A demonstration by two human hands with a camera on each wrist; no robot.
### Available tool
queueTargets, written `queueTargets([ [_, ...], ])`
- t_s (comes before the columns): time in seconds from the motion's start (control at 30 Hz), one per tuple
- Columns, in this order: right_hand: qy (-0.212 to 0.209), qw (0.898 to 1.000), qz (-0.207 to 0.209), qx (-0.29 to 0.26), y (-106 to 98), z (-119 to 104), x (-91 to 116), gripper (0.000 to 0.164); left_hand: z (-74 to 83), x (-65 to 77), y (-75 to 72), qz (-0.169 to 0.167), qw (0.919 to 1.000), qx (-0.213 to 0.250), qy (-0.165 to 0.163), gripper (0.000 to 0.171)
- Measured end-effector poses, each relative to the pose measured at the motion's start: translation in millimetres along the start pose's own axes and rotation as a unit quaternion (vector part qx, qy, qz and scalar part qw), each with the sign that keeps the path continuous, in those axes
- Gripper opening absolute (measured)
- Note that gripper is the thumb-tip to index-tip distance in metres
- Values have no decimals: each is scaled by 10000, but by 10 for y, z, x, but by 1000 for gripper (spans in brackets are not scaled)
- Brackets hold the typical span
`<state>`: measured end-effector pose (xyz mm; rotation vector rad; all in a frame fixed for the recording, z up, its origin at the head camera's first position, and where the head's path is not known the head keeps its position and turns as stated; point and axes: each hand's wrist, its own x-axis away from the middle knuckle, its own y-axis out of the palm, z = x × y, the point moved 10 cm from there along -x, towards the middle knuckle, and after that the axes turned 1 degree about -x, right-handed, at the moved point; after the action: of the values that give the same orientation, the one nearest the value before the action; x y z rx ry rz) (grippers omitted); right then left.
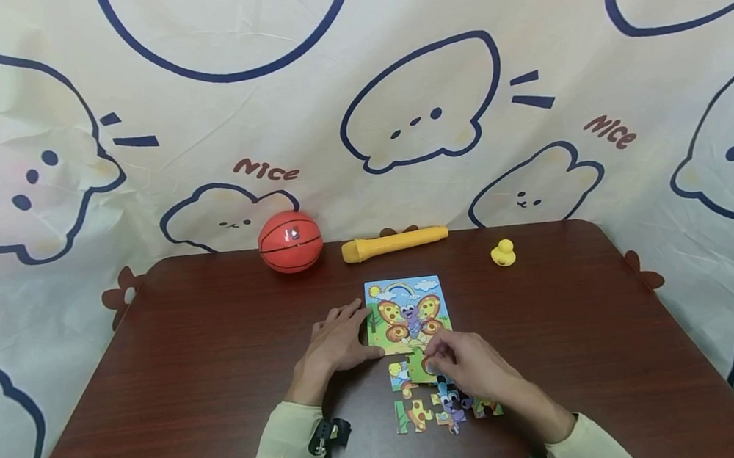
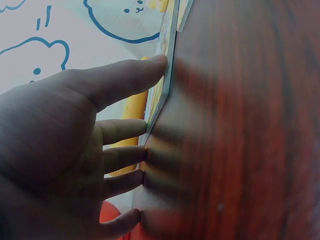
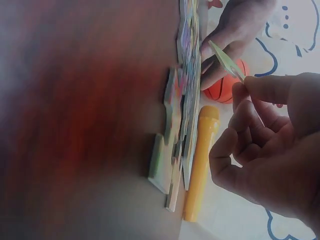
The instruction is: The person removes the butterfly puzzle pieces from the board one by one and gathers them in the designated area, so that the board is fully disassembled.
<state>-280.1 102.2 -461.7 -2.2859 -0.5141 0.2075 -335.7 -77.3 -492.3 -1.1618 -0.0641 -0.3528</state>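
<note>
My left hand [image 1: 336, 340] rests at the left side of a square butterfly picture puzzle board [image 1: 435, 285], its fingers fairly straight. In the left wrist view the thumb touches the board's edge and the other fingertips meet the tabletop beside it. Between thumb and fingertips, my right hand [image 1: 476, 362] pinches a green puzzle piece [image 1: 419, 368], raised just below the board's near edge. The right wrist view shows that piece [image 3: 225, 60] tilted and off the table. Several loose puzzle pieces [image 1: 414, 416] lie nearer to me, some partly hidden under the right hand.
A red toy basketball [image 1: 290, 241] and a yellow toy microphone [image 1: 395, 243] sit along the far edge of the brown table [image 1: 220, 361]. To the right of them stands a small yellow rubber duck [image 1: 503, 253]. Behind hangs a white cartoon-print cloth [image 1: 303, 117].
</note>
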Motion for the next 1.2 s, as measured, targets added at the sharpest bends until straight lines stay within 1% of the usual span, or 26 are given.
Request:
queueTargets([
  [0.13, -62, 9999, -103, 29, 52, -40, 79, 11, -4, 5, -1, 11, 10000, 20, -13, 81],
  [0.43, -225, 9988, -441, 38, 184, -140, 256, 8, -6, 12, -5, 17, 10000, 52, -72, 82],
  [0.63, -362, 9971, -669, -25, 272, -205, 357, 5, 0, 7, 2, 31, 10000, 77, -44, 83],
  [0.87, -870, 9945, -359, 469, 303, -360, 422, 19, -4, 12, -22, 62, 10000, 72, -6, 83],
  [1.1, -671, 9954, -455, 509, 386, -400, 474, 17, 2, 9, -9, 35, 10000, 67, 4, 83],
  [1.2, -741, 9942, -481, 621, 412, -435, 505, 14, 4, 4, -9, 30, 10000, 71, -13, 84],
])
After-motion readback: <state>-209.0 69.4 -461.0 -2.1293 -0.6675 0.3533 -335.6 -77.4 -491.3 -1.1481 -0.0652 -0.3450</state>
